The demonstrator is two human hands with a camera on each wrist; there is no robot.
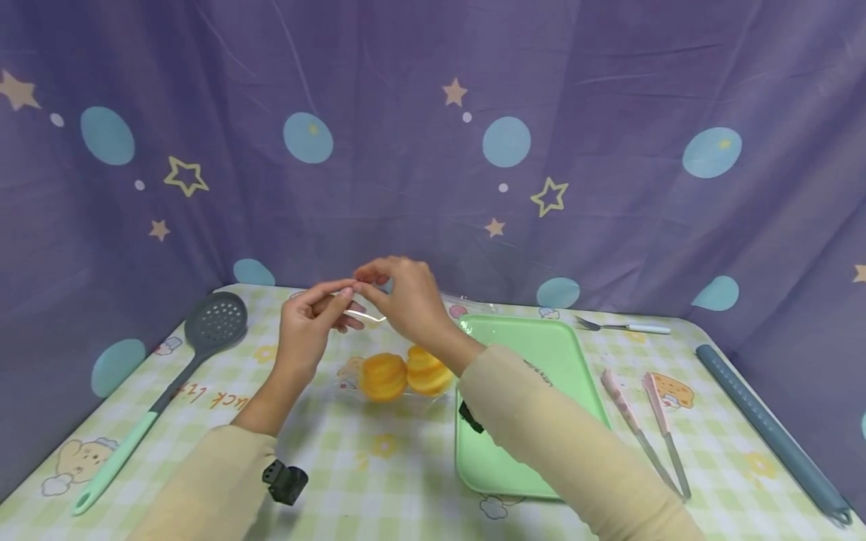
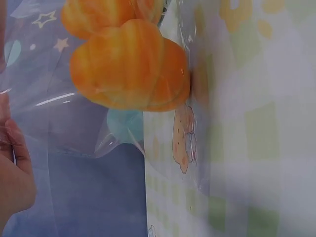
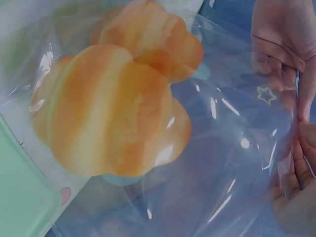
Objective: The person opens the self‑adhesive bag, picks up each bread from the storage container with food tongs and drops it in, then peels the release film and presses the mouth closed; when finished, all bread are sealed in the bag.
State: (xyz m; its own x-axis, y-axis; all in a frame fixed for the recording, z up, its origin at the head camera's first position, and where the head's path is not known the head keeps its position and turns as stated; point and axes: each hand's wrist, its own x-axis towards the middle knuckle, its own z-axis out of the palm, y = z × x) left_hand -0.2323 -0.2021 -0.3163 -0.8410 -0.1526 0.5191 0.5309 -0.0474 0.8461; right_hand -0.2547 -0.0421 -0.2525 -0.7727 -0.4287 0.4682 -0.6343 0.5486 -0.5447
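Note:
Two orange-yellow, ridged, pumpkin-shaped bread rolls [image 1: 383, 377] sit side by side on the table inside a clear plastic bag [image 3: 222, 163]. My left hand [image 1: 304, 323] pinches the bag's upper edge between thumb and forefinger, above and behind the rolls. Right beside it, my right hand [image 1: 414, 299] pinches the same edge, the fingertips of both hands meeting. In the right wrist view the film stretches from the bread rolls [image 3: 113, 113] up to both hands. The left wrist view shows the left hand [image 2: 15, 177] at its edge, partly cut off.
A light green tray [image 1: 521, 330] lies to the right, partly under my right forearm. Farther right are pink-tipped tongs [image 1: 636, 424], a fork [image 1: 622, 327] and a blue-grey bar [image 1: 771, 432]. A slotted skimmer [image 1: 196, 361] lies at the left. A purple curtain [image 1: 406, 188] hangs behind.

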